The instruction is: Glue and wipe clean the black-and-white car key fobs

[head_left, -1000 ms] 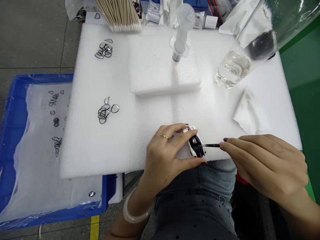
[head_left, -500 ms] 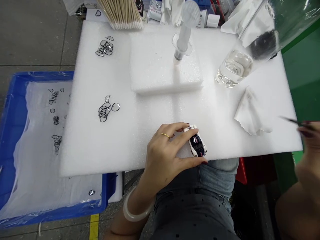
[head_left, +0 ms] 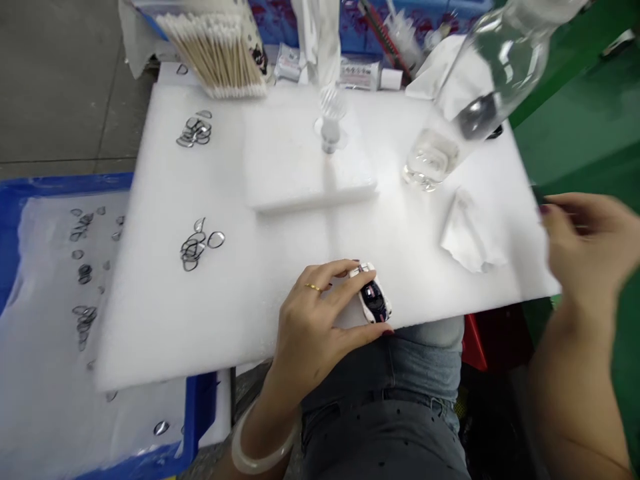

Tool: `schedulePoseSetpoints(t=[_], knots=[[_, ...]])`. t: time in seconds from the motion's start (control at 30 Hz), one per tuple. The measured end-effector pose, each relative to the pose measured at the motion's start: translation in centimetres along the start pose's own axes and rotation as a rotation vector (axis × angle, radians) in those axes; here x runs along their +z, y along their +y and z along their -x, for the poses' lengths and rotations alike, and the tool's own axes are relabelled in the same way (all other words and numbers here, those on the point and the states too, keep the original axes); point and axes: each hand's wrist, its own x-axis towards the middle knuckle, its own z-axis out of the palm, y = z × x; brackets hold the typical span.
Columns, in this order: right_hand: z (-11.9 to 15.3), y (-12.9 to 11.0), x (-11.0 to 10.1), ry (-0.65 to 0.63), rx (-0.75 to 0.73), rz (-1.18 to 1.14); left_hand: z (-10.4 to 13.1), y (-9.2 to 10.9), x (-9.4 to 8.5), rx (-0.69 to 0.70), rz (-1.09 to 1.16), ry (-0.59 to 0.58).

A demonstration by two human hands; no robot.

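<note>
The left hand (head_left: 320, 320) curled loosely round a small toy car (head_left: 373, 300), thumb and fingers pressed to its sides, at the near edge of the white foam pad (head_left: 280, 267). The right hand (head_left: 587, 243) (blurred) hung past the pad's right edge, fingers pinched together; what it gripped could not be told. A crumpled tissue (head_left: 467, 233) lay between the hands.
</note>
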Motion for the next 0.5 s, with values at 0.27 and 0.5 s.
schedulePoseSetpoints(t=[0.27, 0.5], knots=[[-2.0, -3.5, 3.8, 0.001, -0.146, 0.047, 0.1, 0.0, 0.1, 0.041, -0.027, -0.042], [-2.1, -6.4, 4.6, -0.167, -0.192, 0.054, -0.1, 0.4, 0.3, -0.004, -0.033, -0.071]])
